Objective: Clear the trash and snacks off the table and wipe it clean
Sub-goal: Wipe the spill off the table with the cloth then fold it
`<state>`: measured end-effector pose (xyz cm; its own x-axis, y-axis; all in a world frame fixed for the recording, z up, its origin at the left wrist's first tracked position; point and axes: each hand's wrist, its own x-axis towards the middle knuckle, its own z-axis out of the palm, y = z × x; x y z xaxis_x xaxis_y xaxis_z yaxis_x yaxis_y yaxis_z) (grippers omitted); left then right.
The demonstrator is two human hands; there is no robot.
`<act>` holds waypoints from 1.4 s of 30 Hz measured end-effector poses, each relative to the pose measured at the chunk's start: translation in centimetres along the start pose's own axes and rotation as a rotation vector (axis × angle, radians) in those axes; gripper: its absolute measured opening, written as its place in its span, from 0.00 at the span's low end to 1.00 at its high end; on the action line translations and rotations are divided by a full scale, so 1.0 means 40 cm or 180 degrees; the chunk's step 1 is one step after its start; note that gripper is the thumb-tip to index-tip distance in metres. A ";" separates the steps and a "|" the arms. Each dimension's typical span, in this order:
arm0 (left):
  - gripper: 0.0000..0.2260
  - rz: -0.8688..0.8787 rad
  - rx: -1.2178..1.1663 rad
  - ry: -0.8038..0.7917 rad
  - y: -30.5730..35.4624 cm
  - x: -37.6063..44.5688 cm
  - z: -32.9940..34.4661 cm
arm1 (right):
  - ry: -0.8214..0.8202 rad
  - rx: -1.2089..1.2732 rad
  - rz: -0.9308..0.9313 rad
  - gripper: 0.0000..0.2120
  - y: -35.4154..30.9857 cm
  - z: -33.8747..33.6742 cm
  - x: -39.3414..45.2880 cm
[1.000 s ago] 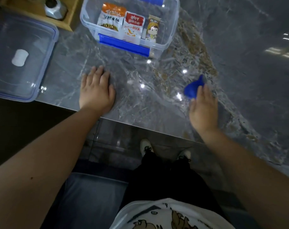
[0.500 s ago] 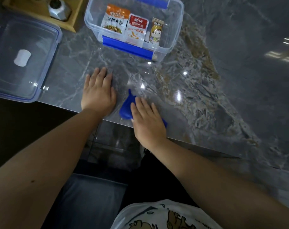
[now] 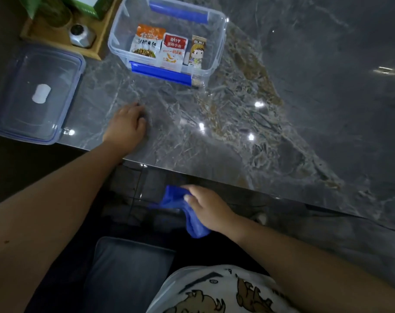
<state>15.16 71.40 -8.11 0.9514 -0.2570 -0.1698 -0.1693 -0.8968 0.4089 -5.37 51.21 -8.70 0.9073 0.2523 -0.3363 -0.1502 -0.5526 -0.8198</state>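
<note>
right hand (image 3: 209, 210) grips the blue cloth (image 3: 187, 211), bunched in its fingers, hanging off the near edge of the table (image 3: 305, 109), clear of the surface. up and left of that grip, the left hand (image 3: 126, 126) rests on the marble, fingers curled, holding nothing. farther up from the grip sits the clear box (image 3: 169, 41) with three snack packets (image 3: 167, 49) inside, its lid (image 3: 34, 91) far left.

Glossy marble table (image 3: 305, 109), clear plastic box (image 3: 217, 53), blue cloth (image 3: 192, 220)
</note>
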 end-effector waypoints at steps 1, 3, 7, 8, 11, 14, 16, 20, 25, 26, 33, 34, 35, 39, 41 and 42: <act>0.16 -0.0088 -0.0102 0.0002 0.015 -0.016 -0.012 | 0.0071 0.0477 0.0231 0.13 -0.013 -0.030 0.005; 0.15 -0.0277 -0.0309 -0.0037 0.060 -0.056 -0.032 | 0.0132 0.1631 0.0646 0.10 -0.038 -0.089 0.009; 0.09 -0.0264 -0.1601 -0.0586 0.202 -0.109 -0.070 | -0.0056 0.3229 0.1043 0.10 -0.052 -0.213 -0.002; 0.08 -0.0263 -0.2085 -0.0831 0.243 -0.116 -0.078 | -0.0120 0.3358 0.1020 0.11 -0.055 -0.248 -0.008; 0.16 -0.0322 -0.2937 -0.1567 0.361 -0.125 -0.096 | -0.0250 0.3381 0.0888 0.16 -0.066 -0.352 -0.030; 0.25 -0.0140 -0.2758 -0.2131 0.473 -0.111 -0.111 | -0.0214 0.2841 0.0784 0.11 -0.071 -0.449 -0.064; 0.25 0.0133 -0.2455 -0.2350 0.544 -0.091 -0.118 | -0.0159 0.2056 0.0704 0.11 -0.081 -0.517 -0.100; 0.19 0.0306 -0.2319 -0.2846 0.672 -0.064 -0.100 | -0.0106 0.0868 0.0528 0.14 -0.064 -0.625 -0.178; 0.19 -0.0099 -0.2375 -0.3733 0.842 -0.047 -0.029 | -0.0066 0.0465 0.0719 0.16 -0.009 -0.739 -0.304; 0.19 -0.0141 -0.2286 -0.3827 0.877 -0.044 -0.010 | -0.0026 0.0419 0.0745 0.16 0.003 -0.761 -0.331; 0.05 0.0266 -0.2327 -0.4220 1.111 -0.025 0.094 | -0.0190 0.0392 0.0837 0.20 0.117 -0.911 -0.503; 0.05 0.0321 -0.2470 -0.4313 1.143 -0.022 0.108 | -0.0195 0.0499 0.0874 0.21 0.145 -0.939 -0.527; 0.07 0.0367 -0.2547 -0.4360 1.174 -0.021 0.121 | -0.0186 0.0639 0.0932 0.22 0.174 -0.967 -0.549; 0.14 0.0722 -0.2346 -0.3841 1.314 -0.036 0.186 | -0.0214 0.0559 0.1216 0.23 0.304 -1.092 -0.631; 0.13 0.1054 -0.2172 -0.3448 1.388 -0.050 0.213 | -0.0245 0.0222 0.1217 0.17 0.366 -1.155 -0.669; 0.12 0.1200 -0.2091 -0.3270 1.422 -0.056 0.226 | -0.0235 -0.0006 0.1179 0.14 0.393 -1.184 -0.688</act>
<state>1.08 17.72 7.43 0.1869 -0.8787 -0.4393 0.0540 -0.4373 0.8977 -14.10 -2.02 9.62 0.7609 0.0916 -0.6423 -0.4621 -0.6185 -0.6356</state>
